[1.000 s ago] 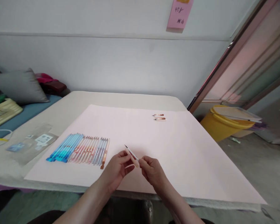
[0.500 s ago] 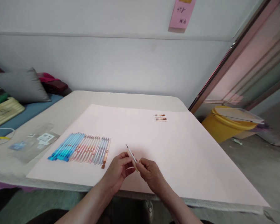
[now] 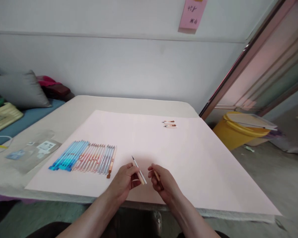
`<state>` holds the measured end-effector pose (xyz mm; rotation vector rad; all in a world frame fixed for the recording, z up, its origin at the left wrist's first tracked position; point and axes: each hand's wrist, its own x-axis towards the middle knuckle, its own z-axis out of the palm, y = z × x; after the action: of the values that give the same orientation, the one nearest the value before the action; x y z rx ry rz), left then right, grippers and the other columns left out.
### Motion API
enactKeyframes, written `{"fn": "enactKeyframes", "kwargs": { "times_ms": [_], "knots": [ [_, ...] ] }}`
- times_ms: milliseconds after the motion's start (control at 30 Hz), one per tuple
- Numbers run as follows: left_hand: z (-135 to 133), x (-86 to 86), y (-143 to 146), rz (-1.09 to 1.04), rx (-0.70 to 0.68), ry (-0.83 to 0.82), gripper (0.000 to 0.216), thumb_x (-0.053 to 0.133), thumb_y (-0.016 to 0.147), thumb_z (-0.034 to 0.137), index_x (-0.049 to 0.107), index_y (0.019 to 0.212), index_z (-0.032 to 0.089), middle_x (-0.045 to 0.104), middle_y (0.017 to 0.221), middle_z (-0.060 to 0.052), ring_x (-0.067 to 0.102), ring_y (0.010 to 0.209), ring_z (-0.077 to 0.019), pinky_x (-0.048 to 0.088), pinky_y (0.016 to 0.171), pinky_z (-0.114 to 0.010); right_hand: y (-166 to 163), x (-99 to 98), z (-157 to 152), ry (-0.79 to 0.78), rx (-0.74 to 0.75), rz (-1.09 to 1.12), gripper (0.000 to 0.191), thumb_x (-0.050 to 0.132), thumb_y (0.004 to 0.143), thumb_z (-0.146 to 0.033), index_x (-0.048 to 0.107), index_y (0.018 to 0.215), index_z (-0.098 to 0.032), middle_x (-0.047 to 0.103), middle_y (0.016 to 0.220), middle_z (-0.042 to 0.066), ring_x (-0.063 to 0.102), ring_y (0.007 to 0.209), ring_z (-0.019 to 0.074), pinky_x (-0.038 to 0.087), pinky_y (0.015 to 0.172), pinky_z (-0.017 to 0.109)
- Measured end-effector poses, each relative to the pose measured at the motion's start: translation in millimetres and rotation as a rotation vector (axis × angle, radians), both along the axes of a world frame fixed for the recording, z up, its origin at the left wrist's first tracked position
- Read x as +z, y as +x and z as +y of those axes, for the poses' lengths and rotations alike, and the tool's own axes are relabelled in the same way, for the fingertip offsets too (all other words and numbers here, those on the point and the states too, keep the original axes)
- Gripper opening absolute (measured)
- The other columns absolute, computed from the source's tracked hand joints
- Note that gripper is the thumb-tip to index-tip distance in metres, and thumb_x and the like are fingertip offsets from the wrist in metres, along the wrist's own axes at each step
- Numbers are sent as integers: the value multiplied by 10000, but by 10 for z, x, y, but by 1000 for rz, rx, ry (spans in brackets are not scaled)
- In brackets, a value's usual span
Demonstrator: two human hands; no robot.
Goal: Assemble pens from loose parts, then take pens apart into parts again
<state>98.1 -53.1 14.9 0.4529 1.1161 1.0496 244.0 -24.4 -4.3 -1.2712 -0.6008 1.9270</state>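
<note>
My left hand point(image 3: 125, 180) is closed on a slim white pen refill point(image 3: 140, 172) with a dark tip and a peach pen barrel point(image 3: 140, 178) lying beside it. Just to the right, apart from them, my right hand point(image 3: 167, 183) curls round a small orange-brown pen piece point(image 3: 157, 176), partly hidden by the fingers. Left of my hands lies a row of pens: blue pens point(image 3: 73, 153), pinkish pens point(image 3: 90, 158), grey-blue pens point(image 3: 106, 162) and one orange-brown pen point(image 3: 112, 162) at the right end.
Farther back on the pink sheet point(image 3: 201, 165) lie several disassembled pen parts point(image 3: 170, 126). A clear plastic bag point(image 3: 37, 152) rests on the table's left side. A yellow bucket point(image 3: 234, 135) stands off the right edge, and a grey cushion point(image 3: 21, 89) sits at far left.
My right hand has drawn away to the right from the refill and barrel, with an orange-brown piece now showing in it. My left hand keeps its hold; the view has shifted slightly.
</note>
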Motion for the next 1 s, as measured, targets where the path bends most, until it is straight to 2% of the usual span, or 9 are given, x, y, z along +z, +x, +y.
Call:
{"fn": "enactKeyframes", "kwargs": {
  "times_ms": [100,167,233,433,667,1000],
  "knots": [
    [-54,20,93,22,-109,-22,139,610,675,241,594,781,152,609,695,-29,560,609,-120,431,600,-256,0,-69,29,-199,-146,182,109,602,733,-232,600,713,-124,598,630,27,473,439,55,262,323,135],
    [-90,7,166,48,-146,-11,149,588,684,236,609,805,151,628,734,-46,575,636,-132,435,612,-264,-43,-121,14,-249,-197,285,101,586,736,-190,603,663,-123,612,637,44,542,513,90,388,397,163],
    [-119,-36,230,72,-164,-2,160,569,689,225,615,824,153,637,752,-53,584,657,-142,440,620,-271,-103,-164,-25,-260,-187,332,117,575,744,-196,609,660,-123,626,638,48,572,546,118,443,462,202],
    [-165,-183,315,101,-152,-6,165,571,705,258,619,822,154,631,751,-43,577,648,-145,456,618,-289,-192,-168,-145,-176,-74,268,219,617,727,-281,659,843,-101,655,662,45,599,567,146,450,491,233],
    [-152,-111,287,52,-130,16,197,623,700,304,627,842,167,637,752,-34,595,671,-149,457,639,-289,-168,-85,-165,-40,-47,235,275,631,721,-336,677,848,-96,667,721,70,619,655,169,471,551,244],
    [-145,-172,268,30,-86,-14,260,700,645,341,640,806,147,646,730,-43,600,645,-152,455,639,-294,-196,-103,-218,37,-12,211,307,627,742,-353,681,901,-96,677,816,95,625,783,192,482,633,249]
  ]
}}
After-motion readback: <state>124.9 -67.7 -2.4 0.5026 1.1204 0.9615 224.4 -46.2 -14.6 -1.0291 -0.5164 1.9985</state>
